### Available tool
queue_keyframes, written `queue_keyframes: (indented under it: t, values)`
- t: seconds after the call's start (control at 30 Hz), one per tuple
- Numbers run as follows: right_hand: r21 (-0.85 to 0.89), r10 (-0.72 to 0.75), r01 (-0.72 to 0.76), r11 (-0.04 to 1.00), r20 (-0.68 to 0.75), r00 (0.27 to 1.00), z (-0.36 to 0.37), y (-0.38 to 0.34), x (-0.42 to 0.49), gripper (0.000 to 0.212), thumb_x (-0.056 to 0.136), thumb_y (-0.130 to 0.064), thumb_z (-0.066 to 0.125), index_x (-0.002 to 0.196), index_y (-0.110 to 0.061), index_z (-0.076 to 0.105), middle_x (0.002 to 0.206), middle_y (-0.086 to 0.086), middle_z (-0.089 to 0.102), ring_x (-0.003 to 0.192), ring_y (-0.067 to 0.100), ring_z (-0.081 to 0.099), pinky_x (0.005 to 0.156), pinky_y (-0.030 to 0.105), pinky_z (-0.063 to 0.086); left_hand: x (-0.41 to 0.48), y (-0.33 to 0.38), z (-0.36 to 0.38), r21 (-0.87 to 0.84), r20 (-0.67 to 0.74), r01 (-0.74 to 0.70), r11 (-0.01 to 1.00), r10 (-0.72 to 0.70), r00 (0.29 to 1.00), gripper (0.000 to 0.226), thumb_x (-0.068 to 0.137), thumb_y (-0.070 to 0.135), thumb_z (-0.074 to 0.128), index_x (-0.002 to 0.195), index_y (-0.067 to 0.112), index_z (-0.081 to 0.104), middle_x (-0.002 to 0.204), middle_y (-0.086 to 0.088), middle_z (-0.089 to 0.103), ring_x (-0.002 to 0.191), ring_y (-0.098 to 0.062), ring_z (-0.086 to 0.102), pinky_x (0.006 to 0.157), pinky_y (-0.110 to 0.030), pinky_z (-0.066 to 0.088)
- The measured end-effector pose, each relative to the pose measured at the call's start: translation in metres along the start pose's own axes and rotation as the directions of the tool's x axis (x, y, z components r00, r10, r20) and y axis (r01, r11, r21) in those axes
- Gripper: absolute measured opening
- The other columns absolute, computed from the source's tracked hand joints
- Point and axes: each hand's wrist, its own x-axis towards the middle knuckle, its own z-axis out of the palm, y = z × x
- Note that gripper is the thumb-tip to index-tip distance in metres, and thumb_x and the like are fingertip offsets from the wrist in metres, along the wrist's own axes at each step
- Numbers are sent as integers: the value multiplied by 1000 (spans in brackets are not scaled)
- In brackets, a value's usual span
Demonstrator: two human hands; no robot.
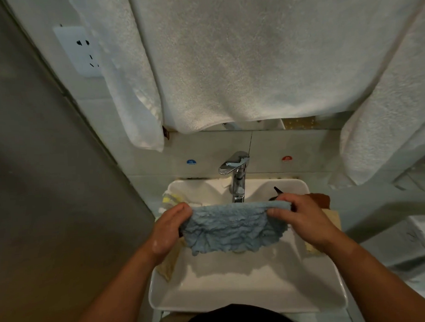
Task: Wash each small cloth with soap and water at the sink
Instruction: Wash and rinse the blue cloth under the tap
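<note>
A person's left hand (169, 228) and right hand (297, 218) are pinching the top corners of a blue cloth (229, 229), hanging limp at frame centre over the sink (247, 294); it looks soft, light and floppy, best gripped along its edges.

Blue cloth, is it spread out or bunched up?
Spread out: blue cloth hangs stretched between left hand and right hand over the sink.

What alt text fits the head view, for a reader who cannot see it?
A left hand and right hand hold a blue cloth stretched over a white sink, below the chrome tap. Other small cloths lie on both sink edges; white towels hang above.
</note>
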Motion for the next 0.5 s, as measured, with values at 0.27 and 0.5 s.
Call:
queue_keyframes:
  t: [0.27, 0.5]
  values:
    - [177, 134, -99, 979, -201, 970, 35, 19, 1, 7, 97, -28, 65, 96, -22, 68, 91, -3, 74, 84, 10, 71, 73, 31, 60, 1, -10, 12, -20, -82, 49, 999, -50, 995, 15, 94, 7, 67, 109, 6, 70, 99, -10, 77, 96, -30, 73, 84, -44, 60]
    - [211, 145, -76, 975, -335, 931, 45, 26, 3, 16, 96, -37, 64, 91, -25, 75, 83, -5, 77, 77, 7, 73, 69, 29, 60, 4, -18, 31, 141, -363, 14, 990, 38, 931, 12, 101, 24, 59, 102, 24, 71, 95, 3, 76, 90, -12, 72, 79, -28, 57]
